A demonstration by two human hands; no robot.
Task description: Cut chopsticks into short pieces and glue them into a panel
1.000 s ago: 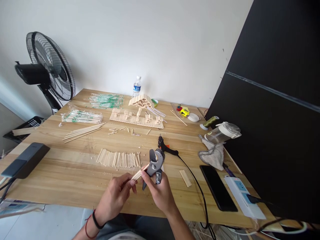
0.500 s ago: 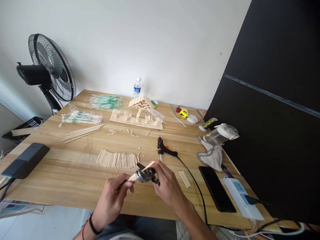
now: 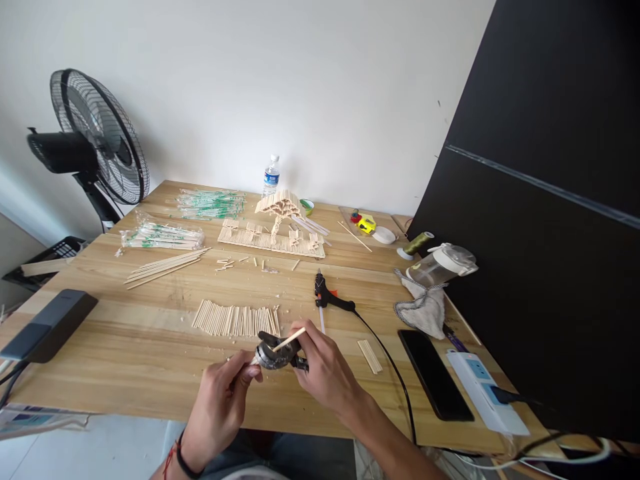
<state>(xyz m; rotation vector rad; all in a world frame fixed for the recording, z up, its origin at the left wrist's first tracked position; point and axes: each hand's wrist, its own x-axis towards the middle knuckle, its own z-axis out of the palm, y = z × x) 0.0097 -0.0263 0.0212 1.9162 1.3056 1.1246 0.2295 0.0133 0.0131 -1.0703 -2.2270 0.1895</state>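
My left hand (image 3: 220, 393) is closed, pinching thin wooden sticks (image 3: 255, 362) near their ends. My right hand (image 3: 325, 367) is wrapped round a black and silver hand cutter (image 3: 269, 356), whose curved jaw lies right against the left fingertips. One wooden stick (image 3: 292, 338) passes through the jaw and sticks out up and to the right. Beyond the hands lies a row of short cut sticks (image 3: 235, 319). A few more short sticks (image 3: 369, 356) lie side by side to the right of my right hand. The cutter's handles are mostly hidden.
A black glue gun (image 3: 327, 297) lies ahead, its cord running to the front edge. Behind stands a stick-built model (image 3: 273, 241). Long sticks (image 3: 165, 265) and bagged sticks (image 3: 163, 235) lie left. A phone (image 3: 435, 375) and power strip (image 3: 485, 390) lie right.
Both hands and the cutter have moved slightly left. The sticks are pushed further into the jaw, with less showing between it and my left fingers. The view has shifted a little.
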